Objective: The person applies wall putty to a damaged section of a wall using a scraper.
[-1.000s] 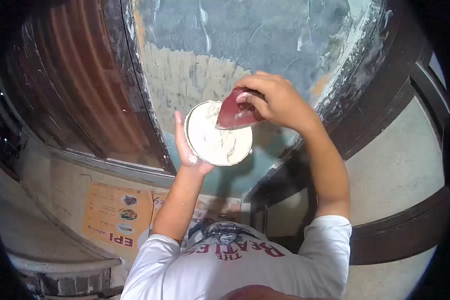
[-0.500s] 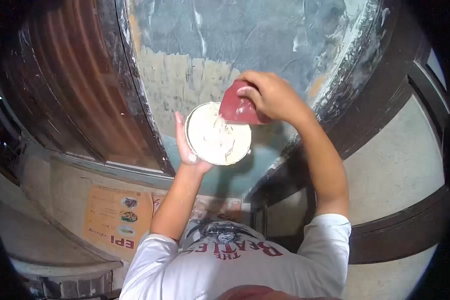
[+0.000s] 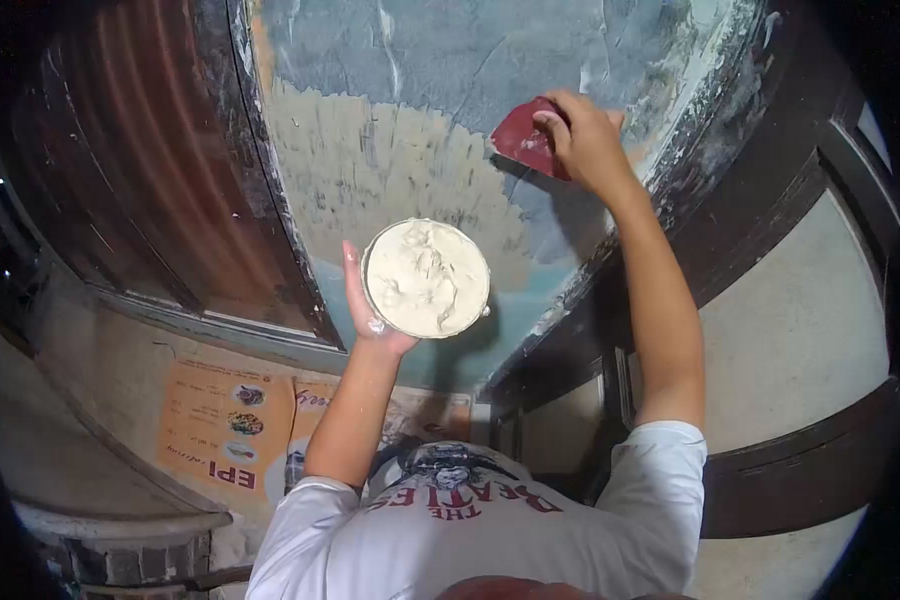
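My left hand [image 3: 367, 312] is wrapped around the side and underside of a round tub of cream-coloured putty [image 3: 426, 278], its thumb up along the left rim. The putty fills the tub nearly to the brim, its surface churned. In my right hand [image 3: 588, 138] is a dark red putty scraper [image 3: 530, 142], pinched between thumb and fingers. Its edge lies close over the wall [image 3: 440, 60], right by the border between the beige putty coat [image 3: 370, 150] and the bare grey-blue surface. White smears mark my left palm.
A brown wooden door or panel [image 3: 150, 170] stands on the left. Dark-framed pale panels [image 3: 790, 290] line the right side. An orange printed banner [image 3: 220, 425] lies on the floor at lower left.
My right hand has lifted the scraper out of the tub and carried it up and right to the wall. The tub has shifted slightly down and left in view.
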